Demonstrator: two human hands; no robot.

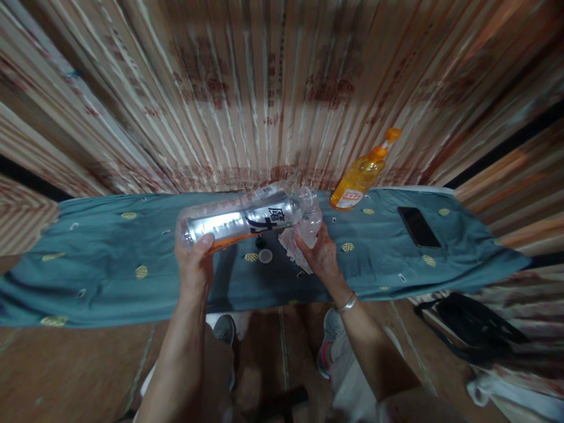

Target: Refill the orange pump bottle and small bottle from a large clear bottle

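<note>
A large clear plastic bottle with a silver label and black lettering lies nearly sideways in the air, its neck to the right. My left hand is closed around its base end, thumb on the side. At the neck end, my right hand is closed on a small clear plastic container, right against the bottle's neck. A crumpled white tissue shows under the right hand; whether the fingers grip it too, I cannot tell. Below the bottle, a small round translucent lid lies on the cloth, beside a small dark object.
A green-blue patterned cloth covers the narrow table. An orange pump bottle stands at the back right, and a dark phone lies farther right. Stacked cardboard rises behind. A black bag sits low at the right.
</note>
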